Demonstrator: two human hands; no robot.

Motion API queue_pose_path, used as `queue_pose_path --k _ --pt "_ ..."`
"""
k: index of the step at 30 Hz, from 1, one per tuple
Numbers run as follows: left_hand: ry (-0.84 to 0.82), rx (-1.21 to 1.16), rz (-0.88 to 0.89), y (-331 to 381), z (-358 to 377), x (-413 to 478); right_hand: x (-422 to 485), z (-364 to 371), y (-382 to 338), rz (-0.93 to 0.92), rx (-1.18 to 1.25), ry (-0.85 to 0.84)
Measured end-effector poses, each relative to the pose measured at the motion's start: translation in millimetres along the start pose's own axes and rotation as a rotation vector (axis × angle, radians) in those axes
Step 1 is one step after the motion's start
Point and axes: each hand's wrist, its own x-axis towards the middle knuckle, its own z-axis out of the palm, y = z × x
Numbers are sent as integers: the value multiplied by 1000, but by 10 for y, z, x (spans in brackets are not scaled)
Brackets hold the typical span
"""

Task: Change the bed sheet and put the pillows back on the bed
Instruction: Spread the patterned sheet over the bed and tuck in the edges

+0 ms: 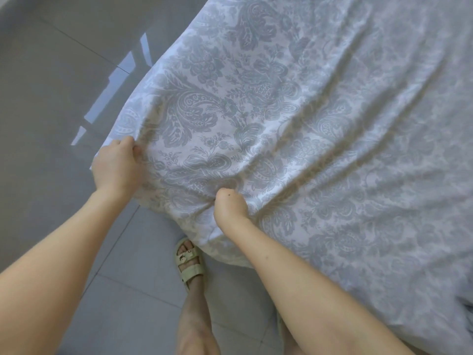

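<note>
**Head view: both hands clamped on the sheet at the bed's near corner**

Bed sheet [294,119]: white with a grey paisley and flower print. It lies spread over the bed and fills the upper and right parts of the view. The bed itself is hidden under the cloth. The sheet is not flat, and long creases run from the right side down toward the near corner, where they gather at the two hands.

Left hand [116,166]: at the left edge of the near corner, back of the hand up. The fingers are curled over the sheet's edge and pinch the cloth there, with small puckers right beside the knuckles.

Right hand [230,206]: just beside the left, a little nearer the person, on the same corner. It is closed in a fist with a bunch of sheet gathered inside, and folds fan out from the grip. Below the fist the cloth drapes down over the corner.

Both forearms are bare and reach in from the bottom of the view.

Floor [51,85]: large pale grey glossy tiles, with bright reflected patches of light near the bed's left edge.

Sandal [190,262]: pale green with buckled straps, on a foot [184,246] standing on the tiles just beside the draped corner, between the two forearms.
</note>
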Motion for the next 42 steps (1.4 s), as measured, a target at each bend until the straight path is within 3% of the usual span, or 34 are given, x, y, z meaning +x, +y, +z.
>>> queue_pose_path --k 5,9,15,21,25,27,29,32,33,35,37,42 --pt "26 -103 -71 -71 -137 26 -133 -88 -88 -59 104 46" --pt "-2 -188 -205 -121 -247 72 -183 -188 -55 58 230 209" --pt "-4 -290 -356 -54 -179 62 79 -216 -256 173 341 32" --pt "53 -249 -319 -147 -154 -60 199 -227 -413 118 239 6" --pt "-87 -167 -458 -127 -113 98 -27 -137 -16 8 461 131" --pt "-58 9 -499 39 -180 168 -187 -73 372 40 568 222" --pt "70 90 -353 341 -186 93 -306 -32 819 101 593 308" --pt "107 66 335 1087 75 -322 -293 -70 1485 193 397 427" --pt "54 85 598 1385 237 -498 -259 -98 1686 237 296 423" --pt "-262 177 952 1931 574 -819 -220 -47 2060 349 156 318" --pt "-513 353 1024 2205 941 -1109 -321 252 2384 445 152 144" --pt "-522 572 914 1675 1156 -1668 -1192 1229 2601 242 143 -95"
